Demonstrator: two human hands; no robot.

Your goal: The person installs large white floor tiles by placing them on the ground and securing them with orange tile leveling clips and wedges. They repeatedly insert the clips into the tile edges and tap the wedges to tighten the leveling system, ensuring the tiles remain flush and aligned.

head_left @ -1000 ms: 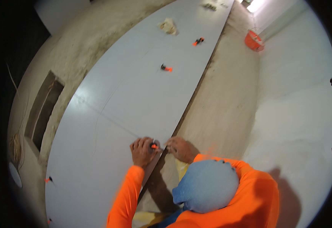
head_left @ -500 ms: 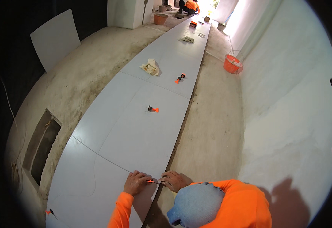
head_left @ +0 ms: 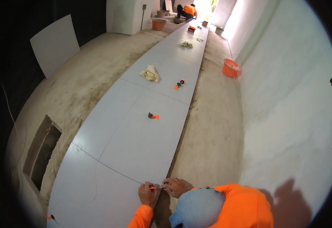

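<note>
1. I see the left hand (head_left: 148,193) closed around a small orange wedge (head_left: 153,187) at the near joint of the tiled strip (head_left: 135,140), close to its right edge.
2. The right hand (head_left: 176,186) rests just beside it, fingers curled at the tile edge; I cannot tell what it grips.
3. Bare concrete floor (head_left: 211,133) runs open between the strip and the white wall (head_left: 287,98).
4. Farther on, a second orange clip (head_left: 153,116) sits on the tiles, then a crumpled rag (head_left: 150,73).
5. An orange bucket (head_left: 230,68) stands near the wall.
</note>
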